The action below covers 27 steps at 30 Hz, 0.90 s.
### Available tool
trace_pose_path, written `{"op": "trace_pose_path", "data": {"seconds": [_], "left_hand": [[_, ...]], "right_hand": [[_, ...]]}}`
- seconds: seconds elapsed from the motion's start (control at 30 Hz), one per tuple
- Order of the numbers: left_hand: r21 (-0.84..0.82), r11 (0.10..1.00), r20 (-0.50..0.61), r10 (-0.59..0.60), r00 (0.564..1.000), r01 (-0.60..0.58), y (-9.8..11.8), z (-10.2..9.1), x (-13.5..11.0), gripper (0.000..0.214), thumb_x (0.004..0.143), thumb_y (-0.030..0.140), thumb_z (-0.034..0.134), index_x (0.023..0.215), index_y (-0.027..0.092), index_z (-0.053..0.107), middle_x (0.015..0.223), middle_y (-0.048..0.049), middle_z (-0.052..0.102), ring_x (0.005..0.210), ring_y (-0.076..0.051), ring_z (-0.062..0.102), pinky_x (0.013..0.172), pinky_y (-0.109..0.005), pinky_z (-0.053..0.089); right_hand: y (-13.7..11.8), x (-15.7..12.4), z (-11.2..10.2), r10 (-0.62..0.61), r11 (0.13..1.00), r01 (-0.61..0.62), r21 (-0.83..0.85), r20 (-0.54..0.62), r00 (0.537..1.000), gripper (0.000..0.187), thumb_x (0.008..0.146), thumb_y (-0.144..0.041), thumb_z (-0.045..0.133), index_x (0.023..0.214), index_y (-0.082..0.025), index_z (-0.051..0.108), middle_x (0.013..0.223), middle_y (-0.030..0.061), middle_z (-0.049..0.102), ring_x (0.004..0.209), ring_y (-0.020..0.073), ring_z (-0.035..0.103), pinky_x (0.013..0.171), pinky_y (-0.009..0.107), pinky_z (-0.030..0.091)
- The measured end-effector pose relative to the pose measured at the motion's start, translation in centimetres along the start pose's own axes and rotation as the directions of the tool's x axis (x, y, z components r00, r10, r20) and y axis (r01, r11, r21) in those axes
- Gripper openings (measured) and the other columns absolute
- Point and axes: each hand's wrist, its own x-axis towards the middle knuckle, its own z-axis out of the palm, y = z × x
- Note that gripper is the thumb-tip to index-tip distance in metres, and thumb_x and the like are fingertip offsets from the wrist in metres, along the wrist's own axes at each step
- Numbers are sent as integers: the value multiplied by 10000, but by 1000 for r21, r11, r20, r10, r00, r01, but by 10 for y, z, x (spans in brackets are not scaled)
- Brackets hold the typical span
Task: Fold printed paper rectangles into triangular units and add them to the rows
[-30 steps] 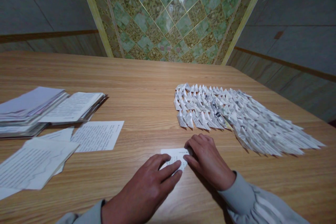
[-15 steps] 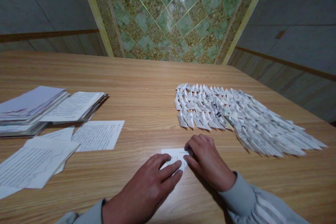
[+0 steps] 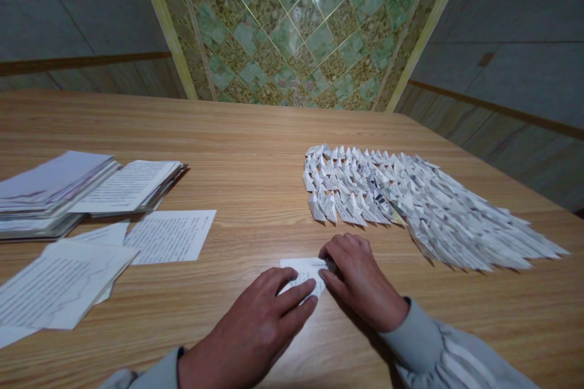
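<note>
A small folded sheet of printed paper (image 3: 298,264) lies on the table in front of me. My left hand (image 3: 269,310) rests over its near left part, fingers stretched and spread, the tips pressing on the paper. At the paper's right end, my right hand (image 3: 353,276) has thumb and fingers closed together on the edge. The fold under the right fingers is partly hidden. Beyond my hands stand many small folded paper boats (image 3: 337,206), packed in rows.
The wooden table (image 3: 246,146) carries loose printed sheets (image 3: 171,236) on the left, with more slanted papers (image 3: 68,282) nearer me. Behind them sits a thick paper stack (image 3: 55,179). A tiled wall (image 3: 292,30) rises past the far table edge.
Almost nothing differs. My right fingers have shifted very slightly left at the paper's right edge; my left hand keeps its place.
</note>
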Motion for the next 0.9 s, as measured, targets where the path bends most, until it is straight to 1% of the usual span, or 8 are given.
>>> {"op": "trace_pose_path", "data": {"seconds": [0.13, 0.27, 0.5, 0.73, 0.9], "left_hand": [[-10, 1000, -6, 1, 1000, -1, 0, -2, 1, 264, 1000, 183, 485, 1214, 193, 639, 1280, -68, 685, 1054, -285, 609, 842, -489, 562], [-16, 1000, -5, 3, 1000, -4, 1, -1, 1, 264, 1000, 181, 486, 1216, 194, 637, 1280, -70, 684, 1053, -281, 606, 843, -486, 559], [-13, 1000, -8, -3, 1000, 3, 0, 1, 1, 264, 1002, 184, 476, 1215, 194, 632, 1293, -67, 679, 1053, -286, 607, 844, -482, 553], [-30, 999, 7, -13, 1000, 13, 0, 0, 1, 262, 999, 176, 474, 1209, 200, 629, 1305, -58, 676, 1051, -288, 611, 849, -478, 553], [-30, 999, -7, -21, 1000, 21, 0, 0, 1, 252, 996, 181, 483, 1194, 205, 638, 1293, -53, 684, 1052, -288, 614, 850, -475, 555]], "right_hand": [[1, 0, -1, -11, 1000, 11, 4, -3, 1000, 144, 838, -102, 686, 896, -192, 591, 908, 12, 602, 930, 210, 519, 884, 365, 324], [2, 0, -1, -21, 1000, 20, -23, -17, 1000, 155, 829, -113, 709, 908, -195, 603, 932, 19, 612, 944, 219, 519, 889, 370, 320], [2, 1, 0, -91, 995, 88, -36, -70, 993, 179, 795, -99, 758, 864, -194, 623, 884, 9, 643, 903, 213, 543, 895, 369, 310], [5, 3, 1, -113, 989, 100, -112, -118, 987, 175, 764, -81, 780, 816, -186, 650, 829, 4, 670, 868, 206, 571, 931, 386, 301], [6, 2, 2, -128, 980, 104, -170, -139, 982, 138, 795, -92, 756, 784, -200, 671, 782, -6, 679, 843, 200, 587, 973, 404, 283]]}}
